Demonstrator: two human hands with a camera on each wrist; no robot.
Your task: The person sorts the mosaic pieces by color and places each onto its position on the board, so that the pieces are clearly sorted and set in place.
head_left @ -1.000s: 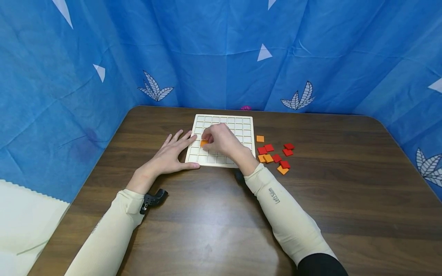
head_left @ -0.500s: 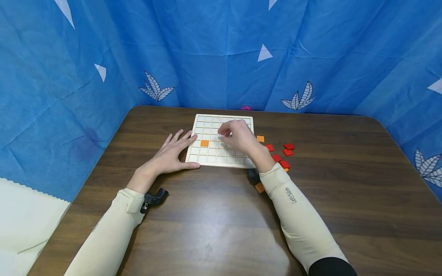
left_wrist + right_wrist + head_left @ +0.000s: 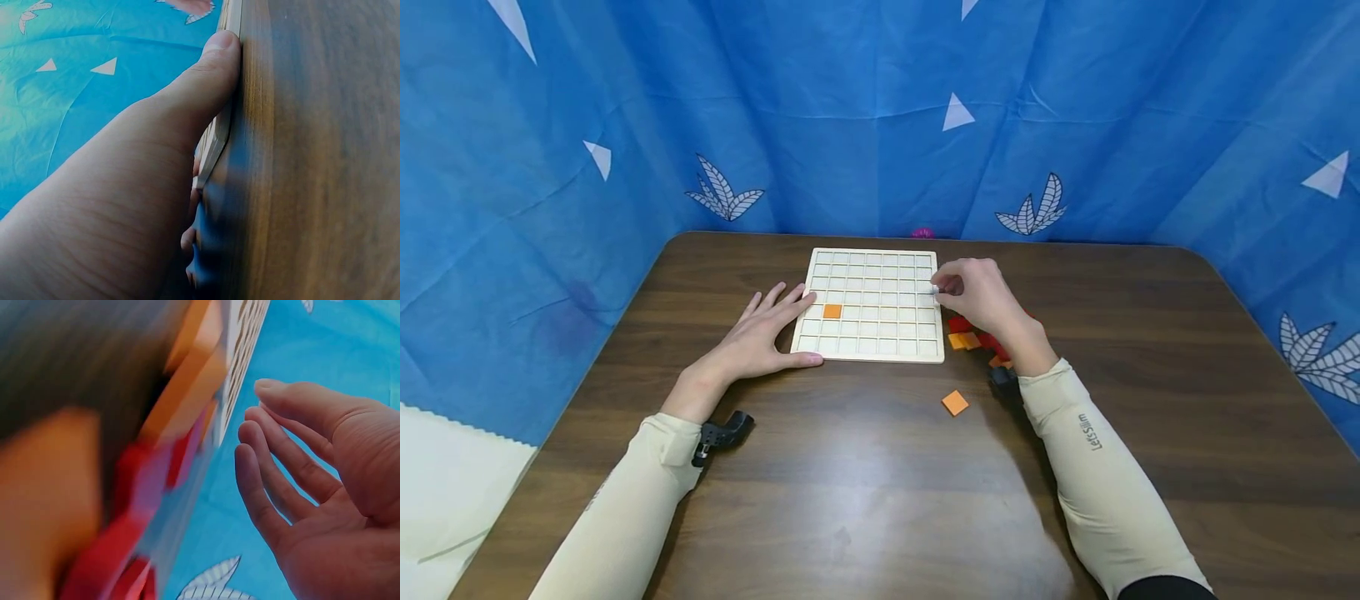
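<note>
A pale grid board [image 3: 867, 360] lies on the table, with one orange square tile [image 3: 832, 311] in a cell near its left side. My left hand [image 3: 758, 335] rests at the board's lower left corner, fingers spread over the left edge. In the left wrist view its thumb [image 3: 212, 69] lies against the board's near edge. My right hand [image 3: 985, 298] hovers just past the board's right edge, above loose tiles. Its fingers bend loosely towards the thumb, and the right wrist view shows nothing between them. Red tiles [image 3: 958, 324] and orange tiles [image 3: 957, 341] lie beneath it, partly hidden.
A single orange tile [image 3: 955, 403] lies nearer me on the brown table [image 3: 865, 500]. A blue patterned cloth [image 3: 820, 117] hangs behind the table and along its sides. Each wrist wears a dark camera mount, such as the left mount [image 3: 724, 433].
My right hand has let go of the orange tile in the board's cell and moved right, off the board. My left hand stays at the board's corner. The view has shifted slightly.
</note>
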